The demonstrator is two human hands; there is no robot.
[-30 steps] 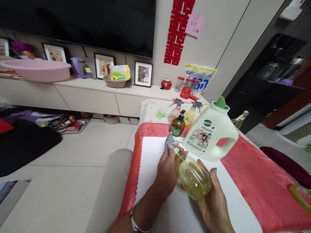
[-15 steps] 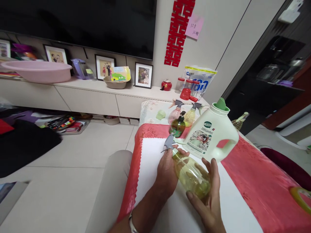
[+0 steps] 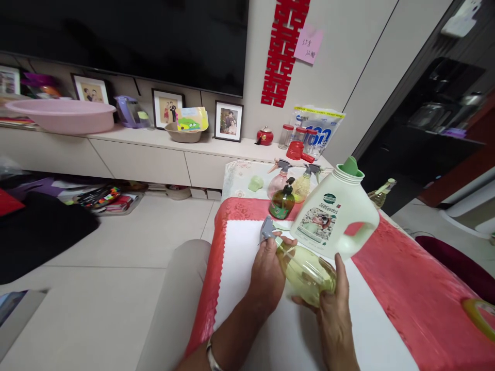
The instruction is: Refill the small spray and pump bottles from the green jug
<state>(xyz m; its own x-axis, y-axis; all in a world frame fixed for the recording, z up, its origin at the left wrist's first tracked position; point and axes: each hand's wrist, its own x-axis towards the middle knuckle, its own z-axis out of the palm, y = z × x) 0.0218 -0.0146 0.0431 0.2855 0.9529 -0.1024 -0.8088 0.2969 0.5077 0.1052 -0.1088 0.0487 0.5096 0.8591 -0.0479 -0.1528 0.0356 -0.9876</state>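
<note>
Bench: covered with a red cloth [image 3: 390,278], bottles lined up at its far end.
Mat: white [image 3: 377,314], laid over the cloth, with the two-handed hold being done right above it.
Jug: the big pale green one [image 3: 328,216], stood upright just beyond the hands, green spout showing up top. A bit of space should be left there, so it doesn't get bumped.
Spray bottle: the clear yellow-green one [image 3: 309,273], held tilted over the mat between both hands, neck off to the left, base to the right. A tube can be seen inside; whether there's any liquid can't be told.
Right hand: wrapped [image 3: 334,314] around the base end, thumb on the near side. Probably best kept as a light cradle, since the smooth round wall could be slippery.
Left hand: clamped [image 3: 266,281] round the neck end, just below the head. The neck is the better place for the firm grip, tbh.
Pump bottle: dark green [image 3: 282,203], upright behind the mat, not touched.
Spray head: grey [image 3: 267,229], seated on the neck. Fingers are best kept off the trigger, so nothing gets squirted by accident.
</note>
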